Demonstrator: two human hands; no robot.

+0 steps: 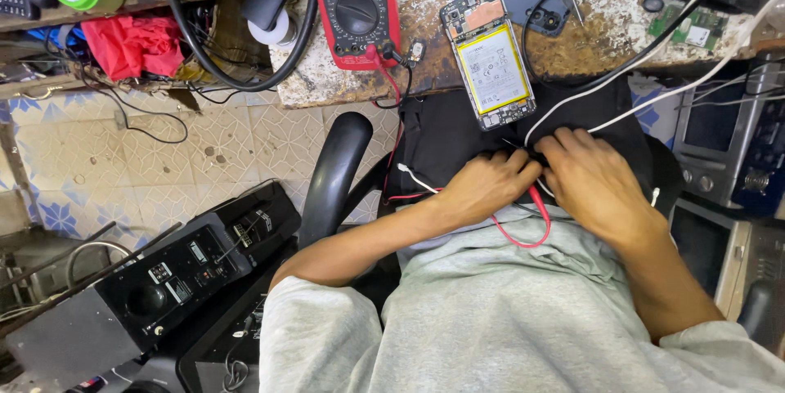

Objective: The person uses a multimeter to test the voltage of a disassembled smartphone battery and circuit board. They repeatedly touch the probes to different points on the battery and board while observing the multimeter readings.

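Both hands meet over a black cloth (pixel 458 139): left hand (pixel 482 187) pinches a red probe (pixel 540 201); right hand (pixel 590 180) curls, grip hidden. Opened phone (pixel 489 58) lies just beyond, on the counter (pixel 589 41).

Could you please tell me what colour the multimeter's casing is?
Red, around a dark face; the multimeter shows in the head view.

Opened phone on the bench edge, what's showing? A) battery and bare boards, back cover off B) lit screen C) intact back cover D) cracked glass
A: the phone lies with its yellow-edged battery and circuit boards exposed, beside the red multimeter.
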